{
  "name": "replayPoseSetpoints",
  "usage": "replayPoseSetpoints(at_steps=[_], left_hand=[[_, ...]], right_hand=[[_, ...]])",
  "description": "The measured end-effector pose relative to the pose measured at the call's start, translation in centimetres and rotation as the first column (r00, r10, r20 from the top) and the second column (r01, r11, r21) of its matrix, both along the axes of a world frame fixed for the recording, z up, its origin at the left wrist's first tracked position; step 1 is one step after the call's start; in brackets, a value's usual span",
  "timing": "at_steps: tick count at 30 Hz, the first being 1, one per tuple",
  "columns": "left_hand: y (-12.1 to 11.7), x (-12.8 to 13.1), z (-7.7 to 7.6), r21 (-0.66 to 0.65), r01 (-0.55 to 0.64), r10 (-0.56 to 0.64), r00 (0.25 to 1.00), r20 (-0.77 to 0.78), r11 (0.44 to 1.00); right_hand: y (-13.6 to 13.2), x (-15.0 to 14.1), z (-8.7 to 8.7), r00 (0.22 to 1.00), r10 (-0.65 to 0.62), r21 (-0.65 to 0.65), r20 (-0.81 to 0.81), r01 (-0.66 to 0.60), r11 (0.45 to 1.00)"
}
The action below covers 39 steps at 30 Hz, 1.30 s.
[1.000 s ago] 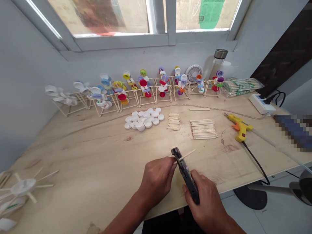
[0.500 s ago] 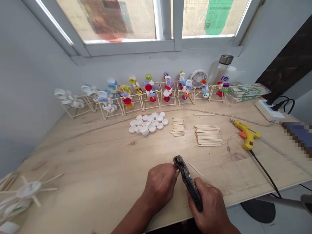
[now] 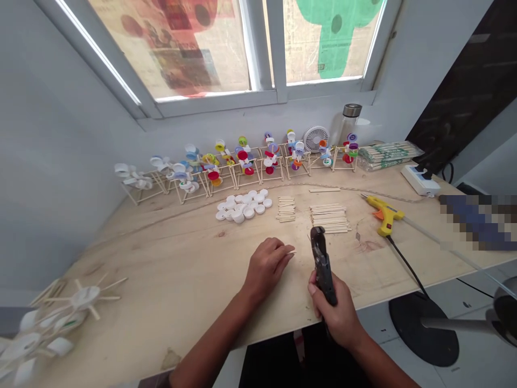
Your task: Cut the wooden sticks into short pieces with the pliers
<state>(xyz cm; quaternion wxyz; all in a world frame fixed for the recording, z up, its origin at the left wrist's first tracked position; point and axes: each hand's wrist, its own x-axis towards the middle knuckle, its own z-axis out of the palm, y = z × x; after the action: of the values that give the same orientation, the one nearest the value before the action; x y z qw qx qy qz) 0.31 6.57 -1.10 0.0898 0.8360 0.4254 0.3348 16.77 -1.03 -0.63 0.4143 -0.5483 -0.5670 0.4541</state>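
Note:
My left hand (image 3: pixel 267 268) hovers low over the table with thumb and forefinger pinched together. A pale tip, apparently of a thin wooden stick (image 3: pixel 294 251), shows between the fingertips; the rest is hidden. Wrapped around the handle of a black hand cutter (image 3: pixel 323 269) is my right hand (image 3: pixel 333 308), with the tool's head pointing away from me and apart from the left hand. Beyond the hands lie a bundle of short wooden sticks (image 3: pixel 286 209), a bundle of longer sticks (image 3: pixel 329 218) and a heap of white bottle caps (image 3: pixel 244 206).
Stick-framed wheels with coloured caps (image 3: pixel 242 161) line the wall. A yellow glue gun (image 3: pixel 385 214), its cable running off the table edge, lies right, near a white power strip (image 3: pixel 420 180). Cap-and-stick wheels (image 3: pixel 85 297) sit at left. A small fan (image 3: pixel 316 140) and bottle (image 3: pixel 349 121) stand behind.
The cutter has come away from my left hand's fingertips and its head has swung right. My hands are further apart. The camera view has shifted.

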Motion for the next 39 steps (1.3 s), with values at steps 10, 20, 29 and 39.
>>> replayPoseSetpoints(at_steps=[10, 20, 29, 39], left_hand=[[4.1, 4.7, -0.5, 0.179, 0.279, -0.151, 0.843, -0.516, 0.943], [4.0, 4.8, -1.5, 0.266, 0.267, -0.055, 0.794, -0.605, 0.926], [5.3, 2.6, -1.7, 0.220, 0.020, 0.119, 0.789, -0.603, 0.975], [7.1, 1.4, -1.2, 0.205, -0.194, 0.278, 0.783, -0.557, 0.959]], right_hand=[[-0.5, 1.0, -0.6, 0.962, 0.025, -0.019, -0.273, -0.031, 0.999], [-0.6, 1.4, -0.8, 0.941, 0.055, -0.041, -0.335, -0.073, 0.997], [-0.6, 1.4, -0.9, 0.934, 0.048, -0.065, -0.354, -0.076, 0.995], [-0.5, 1.5, -0.7, 0.938, 0.058, -0.081, -0.341, -0.091, 0.993]])
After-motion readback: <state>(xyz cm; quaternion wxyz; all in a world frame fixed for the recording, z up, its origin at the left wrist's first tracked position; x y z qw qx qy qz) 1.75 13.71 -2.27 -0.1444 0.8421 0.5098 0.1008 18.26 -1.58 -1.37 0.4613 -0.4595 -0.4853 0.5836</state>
